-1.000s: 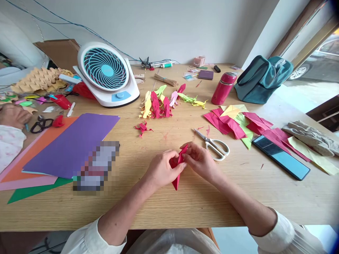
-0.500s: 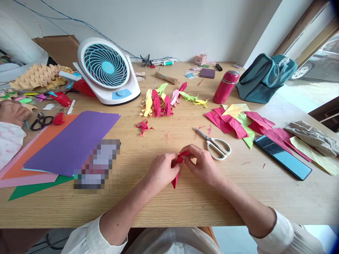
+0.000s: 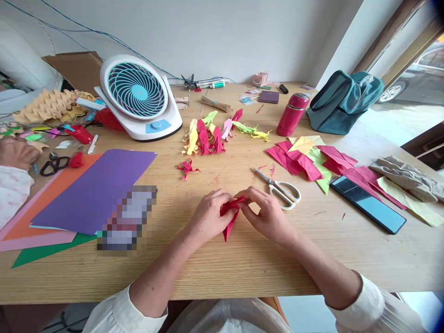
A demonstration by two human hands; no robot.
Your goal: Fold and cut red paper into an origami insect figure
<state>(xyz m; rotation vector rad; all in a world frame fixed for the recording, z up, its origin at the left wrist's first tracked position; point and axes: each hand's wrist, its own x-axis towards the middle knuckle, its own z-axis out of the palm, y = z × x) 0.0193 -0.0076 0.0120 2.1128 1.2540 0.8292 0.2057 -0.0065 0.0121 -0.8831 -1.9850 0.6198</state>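
A folded piece of red paper [image 3: 229, 226] is held between both hands above the wooden table, one pointed end hanging down toward me. My left hand [image 3: 211, 213] pinches its left side between thumb and fingers. On the paper's upper right end, the thumb and fingertips of my right hand [image 3: 265, 215] are closed. The fingers hide part of the folds. White-handled scissors [image 3: 285, 194] lie just beyond my right hand, blades pointing away to the left. A small red folded paper figure [image 3: 188, 169] rests farther off, near a cluster of yellow, red, pink and green paper figures [image 3: 204, 136].
Folded paper sheets [image 3: 294, 159] and a phone [image 3: 368, 204] lie to the right, with a red flask [image 3: 293, 114] and teal bag [image 3: 343, 102] behind. Purple paper [image 3: 93, 189] and a fan [image 3: 137, 92] are at left. Another person's hand [image 3: 19, 152] shows at the left edge.
My fingers have shifted slightly on the red paper, and more of its upper part shows, spread a little wider by my left hand. The camera view has moved slightly.
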